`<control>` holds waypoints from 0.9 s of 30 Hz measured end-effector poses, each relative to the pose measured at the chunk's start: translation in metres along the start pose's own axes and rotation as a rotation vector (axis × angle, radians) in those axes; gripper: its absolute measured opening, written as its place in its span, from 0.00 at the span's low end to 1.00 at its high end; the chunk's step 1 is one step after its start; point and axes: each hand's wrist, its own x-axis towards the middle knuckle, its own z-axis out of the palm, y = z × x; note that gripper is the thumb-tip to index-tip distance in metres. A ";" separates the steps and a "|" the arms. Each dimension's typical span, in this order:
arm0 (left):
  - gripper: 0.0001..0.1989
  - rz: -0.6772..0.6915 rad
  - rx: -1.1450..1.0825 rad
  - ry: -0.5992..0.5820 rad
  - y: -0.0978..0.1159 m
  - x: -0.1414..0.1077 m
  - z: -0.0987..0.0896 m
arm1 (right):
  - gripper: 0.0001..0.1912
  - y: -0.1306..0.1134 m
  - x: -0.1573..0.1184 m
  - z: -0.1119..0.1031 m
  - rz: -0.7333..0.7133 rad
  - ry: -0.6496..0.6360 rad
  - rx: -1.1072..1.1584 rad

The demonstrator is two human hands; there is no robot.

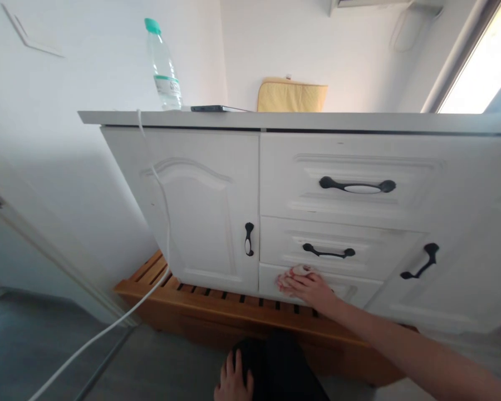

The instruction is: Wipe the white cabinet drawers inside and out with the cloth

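Note:
My right hand [307, 287] presses a crumpled whitish-pink cloth [303, 270] against the front of the bottom drawer [269, 274], near its left part. The fingers are bent over the cloth, and my arm hides part of that drawer and its handle. Low in the view, my left hand [235, 379] rests on my dark-clothed knee [250, 356], fingers stretched out and holding nothing. Just above the cloth is the middle drawer [275, 239] with its black handle [329, 252]. All of these drawers belong to a white cabinet [200, 211].
The cabinet stands on a slatted wooden bench [192, 312]. A white cable [167, 223] hangs over the left door down to the floor. On the top are a plastic bottle [165, 72], a thin dark device [209, 108] and a yellow quilted cloth [292, 96]. More handles stick out.

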 end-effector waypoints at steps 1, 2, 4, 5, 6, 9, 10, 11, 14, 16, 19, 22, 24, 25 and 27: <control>0.30 0.006 0.004 -0.004 0.001 0.000 -0.002 | 0.27 0.006 -0.015 -0.009 0.016 0.000 -0.015; 0.30 0.017 0.008 -0.009 0.002 -0.001 -0.004 | 0.29 0.012 -0.031 -0.018 0.021 0.001 -0.054; 0.30 0.033 0.021 -0.020 0.005 -0.003 -0.009 | 0.31 0.023 -0.062 -0.035 0.033 -0.001 -0.175; 0.30 0.036 0.028 -0.025 0.006 -0.004 -0.012 | 0.32 0.029 -0.079 -0.041 0.055 -0.009 -0.241; 0.29 0.037 0.034 -0.022 0.007 -0.006 -0.015 | 0.33 0.035 -0.095 -0.046 0.085 -0.019 -0.303; 0.29 0.036 0.035 -0.006 0.010 -0.008 -0.022 | 0.32 0.050 -0.147 -0.049 0.210 -0.029 -0.405; 0.29 0.040 0.033 -0.003 0.010 -0.009 -0.023 | 0.31 0.054 -0.164 -0.047 0.246 -0.023 -0.424; 0.29 0.041 0.032 -0.007 0.011 -0.009 -0.024 | 0.29 0.057 -0.181 -0.044 0.273 -0.018 -0.437; 0.29 0.030 0.042 -0.032 0.013 -0.009 -0.024 | 0.27 0.054 -0.219 -0.029 0.353 -0.037 -0.428; 0.29 0.021 0.037 -0.048 0.014 -0.008 -0.022 | 0.26 0.039 -0.229 -0.016 0.465 -0.046 -0.377; 0.29 0.027 0.021 -0.044 0.016 -0.008 -0.018 | 0.24 -0.002 -0.206 0.002 0.533 -0.043 -0.201; 0.30 0.031 0.027 -0.013 0.018 -0.009 -0.020 | 0.22 -0.051 -0.133 0.014 0.346 0.023 -0.029; 0.30 0.026 0.033 -0.007 0.018 -0.011 -0.023 | 0.18 -0.074 -0.068 0.021 0.266 0.145 -0.003; 0.30 0.024 0.030 -0.011 0.018 -0.012 -0.025 | 0.17 -0.080 -0.037 0.025 0.237 0.213 -0.010; 0.30 0.019 0.016 -0.039 0.015 -0.012 -0.027 | 0.19 -0.081 0.016 0.035 0.212 0.258 -0.032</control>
